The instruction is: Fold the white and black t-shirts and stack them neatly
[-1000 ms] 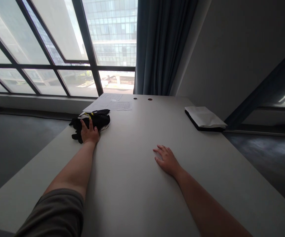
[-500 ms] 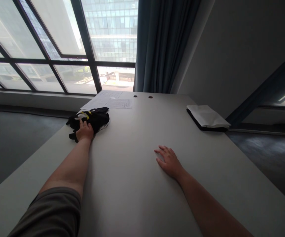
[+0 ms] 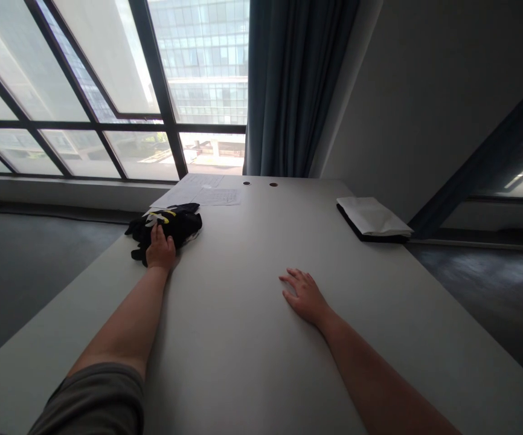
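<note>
My left hand [image 3: 160, 248] rests on a crumpled black cloth bundle [image 3: 184, 223] with yellow and white markings, at the left side of the white table [image 3: 238, 338]. Its fingers are stretched out over the near part of the bundle, not wrapped round it. What kind of cloth item it is, I cannot make out. My right hand [image 3: 304, 296] lies palm down on the bare tabletop, fingers spread and holding nothing.
Printed papers [image 3: 216, 196] lie at the far left of the table, behind the bundle. A folded white cloth or sheet [image 3: 372, 215] sits on a flat black item [image 3: 356, 229] at the right. Two round holes pierce the far end. Beyond are a blue curtain [image 3: 298, 90] and windows.
My view has tilted and shifted slightly. My left hand's fingers have straightened somewhat and drawn together on the black bundle. My right hand stays on the table.
</note>
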Motion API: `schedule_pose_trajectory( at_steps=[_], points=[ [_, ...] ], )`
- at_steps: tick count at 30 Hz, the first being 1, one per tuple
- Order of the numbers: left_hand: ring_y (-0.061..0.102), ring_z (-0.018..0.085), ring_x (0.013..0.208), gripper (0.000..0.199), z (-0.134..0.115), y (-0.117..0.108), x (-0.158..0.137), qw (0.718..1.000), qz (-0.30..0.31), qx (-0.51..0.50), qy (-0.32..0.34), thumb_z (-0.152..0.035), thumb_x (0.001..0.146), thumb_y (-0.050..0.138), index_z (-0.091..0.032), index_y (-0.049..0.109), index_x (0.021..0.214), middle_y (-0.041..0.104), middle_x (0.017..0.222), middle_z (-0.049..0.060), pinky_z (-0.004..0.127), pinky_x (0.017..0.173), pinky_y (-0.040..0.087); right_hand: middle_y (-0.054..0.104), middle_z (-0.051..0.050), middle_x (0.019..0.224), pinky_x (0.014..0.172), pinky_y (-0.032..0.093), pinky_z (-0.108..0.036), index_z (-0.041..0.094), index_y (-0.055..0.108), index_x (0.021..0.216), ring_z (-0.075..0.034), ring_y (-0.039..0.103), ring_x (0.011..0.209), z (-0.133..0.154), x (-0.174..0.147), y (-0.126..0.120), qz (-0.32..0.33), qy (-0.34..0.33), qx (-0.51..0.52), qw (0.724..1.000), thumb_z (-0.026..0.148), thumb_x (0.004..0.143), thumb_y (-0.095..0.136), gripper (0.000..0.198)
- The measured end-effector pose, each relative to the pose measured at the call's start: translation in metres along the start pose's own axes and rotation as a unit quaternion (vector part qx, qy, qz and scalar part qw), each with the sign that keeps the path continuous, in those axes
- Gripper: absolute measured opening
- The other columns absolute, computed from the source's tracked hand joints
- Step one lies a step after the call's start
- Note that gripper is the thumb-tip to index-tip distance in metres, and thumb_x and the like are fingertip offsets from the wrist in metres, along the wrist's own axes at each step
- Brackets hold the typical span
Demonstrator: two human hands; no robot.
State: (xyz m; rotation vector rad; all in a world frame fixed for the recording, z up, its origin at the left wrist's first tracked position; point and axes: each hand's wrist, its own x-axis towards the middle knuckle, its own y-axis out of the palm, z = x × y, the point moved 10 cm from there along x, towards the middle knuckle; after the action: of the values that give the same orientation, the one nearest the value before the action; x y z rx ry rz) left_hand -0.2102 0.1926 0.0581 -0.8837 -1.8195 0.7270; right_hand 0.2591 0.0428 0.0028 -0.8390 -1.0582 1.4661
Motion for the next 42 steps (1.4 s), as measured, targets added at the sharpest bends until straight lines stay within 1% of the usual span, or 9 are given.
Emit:
schedule_pose_trajectory(
  at_steps=[8, 15, 20, 23, 27, 31, 34, 37, 42],
  points=[
    [0.041, 0.027, 0.153, 0.060, -0.067, -0.044, -0.068, 0.993, -0.029, -0.061, 0.099, -0.027, 0.102, 0.038, -0.012, 0.036, 0.161, 0.036, 0.168, 0.014, 0.038, 0.117, 0.049, 0.049, -0.011, 0.158, 0.128, 0.020, -0.049, 0.024, 0.066, 0.141, -0.027, 0.041, 0.148, 0.001, 0.000, -0.001, -0.009, -0.001, 0.005, 1.000, 0.030, 0.094, 0.058, 0.048],
    [0.055, 0.023, 0.142, 0.052, -0.162, -0.025, -0.154, 0.960, 0.103, -0.110, 0.235, -0.020, 0.101, 0.037, -0.019, 0.050, 0.152, 0.052, 0.157, 0.011, 0.033, 0.109, 0.055, 0.050, -0.011, 0.158, 0.127, 0.020, -0.048, 0.024, 0.066, 0.141, -0.027, 0.041, 0.148, -0.001, 0.000, 0.000, -0.010, -0.002, 0.005, 1.000, 0.030, 0.094, 0.058, 0.048],
    [0.062, 0.026, 0.131, 0.053, -0.217, -0.019, -0.215, 0.885, 0.201, -0.133, 0.399, -0.024, 0.098, 0.047, -0.020, 0.056, 0.149, 0.051, 0.157, 0.014, 0.039, 0.112, 0.054, 0.049, -0.010, 0.158, 0.128, 0.019, -0.048, 0.025, 0.066, 0.141, -0.027, 0.041, 0.149, -0.001, 0.001, 0.001, -0.011, -0.003, 0.009, 1.000, 0.031, 0.094, 0.058, 0.047],
    [0.052, 0.030, 0.141, 0.045, -0.218, -0.029, -0.210, 0.889, 0.162, -0.127, 0.409, -0.026, 0.097, 0.052, -0.026, 0.065, 0.140, 0.049, 0.160, 0.011, 0.050, 0.121, 0.042, 0.049, -0.010, 0.158, 0.128, 0.018, -0.048, 0.024, 0.066, 0.141, -0.027, 0.040, 0.149, -0.001, 0.001, 0.001, -0.007, -0.001, 0.011, 1.000, 0.031, 0.095, 0.059, 0.048],
    [0.036, 0.036, 0.154, 0.057, -0.174, -0.024, -0.164, 0.963, 0.085, -0.084, 0.242, -0.038, 0.096, 0.061, -0.028, 0.055, 0.151, 0.036, 0.169, 0.012, 0.056, 0.125, 0.031, 0.049, -0.011, 0.158, 0.128, 0.018, -0.048, 0.024, 0.066, 0.141, -0.026, 0.041, 0.148, 0.000, 0.000, 0.000, -0.009, -0.004, 0.009, 1.000, 0.031, 0.095, 0.058, 0.047],
    [0.032, 0.040, 0.156, 0.072, -0.134, 0.020, -0.148, 0.975, 0.171, -0.065, 0.123, -0.053, 0.095, 0.061, -0.024, 0.045, 0.159, 0.042, 0.165, 0.017, 0.062, 0.125, 0.027, 0.050, -0.011, 0.157, 0.127, 0.019, -0.048, 0.024, 0.066, 0.141, -0.026, 0.041, 0.148, -0.002, 0.001, 0.002, -0.009, -0.008, 0.003, 1.000, 0.031, 0.095, 0.058, 0.047],
    [0.032, 0.039, 0.156, 0.066, -0.131, 0.038, -0.150, 0.962, 0.218, -0.065, 0.151, -0.054, 0.093, 0.063, -0.028, 0.053, 0.153, 0.044, 0.164, 0.015, 0.062, 0.126, 0.024, 0.049, -0.010, 0.158, 0.127, 0.020, -0.048, 0.024, 0.065, 0.141, -0.027, 0.040, 0.148, -0.004, 0.001, 0.004, -0.009, -0.011, -0.001, 1.000, 0.032, 0.095, 0.057, 0.048],
    [0.035, 0.037, 0.155, 0.052, -0.140, 0.036, -0.151, 0.952, 0.229, -0.073, 0.191, -0.050, 0.090, 0.069, -0.030, 0.066, 0.137, 0.048, 0.162, 0.011, 0.060, 0.127, 0.024, 0.050, -0.010, 0.157, 0.127, 0.021, -0.048, 0.024, 0.065, 0.141, -0.027, 0.040, 0.148, -0.006, 0.002, 0.005, -0.012, -0.014, 0.000, 1.000, 0.032, 0.095, 0.057, 0.048],
    [0.046, 0.032, 0.146, 0.024, -0.185, 0.020, -0.173, 0.918, 0.281, -0.118, 0.254, -0.041, 0.090, 0.069, -0.028, 0.072, 0.109, 0.062, 0.148, 0.006, 0.059, 0.127, 0.025, 0.057, -0.013, 0.147, 0.125, 0.030, -0.048, 0.021, 0.069, 0.134, -0.027, 0.049, 0.140, 0.003, 0.003, -0.007, -0.053, -0.038, 0.087, 0.994, 0.032, 0.095, 0.055, 0.043]
  ],
)
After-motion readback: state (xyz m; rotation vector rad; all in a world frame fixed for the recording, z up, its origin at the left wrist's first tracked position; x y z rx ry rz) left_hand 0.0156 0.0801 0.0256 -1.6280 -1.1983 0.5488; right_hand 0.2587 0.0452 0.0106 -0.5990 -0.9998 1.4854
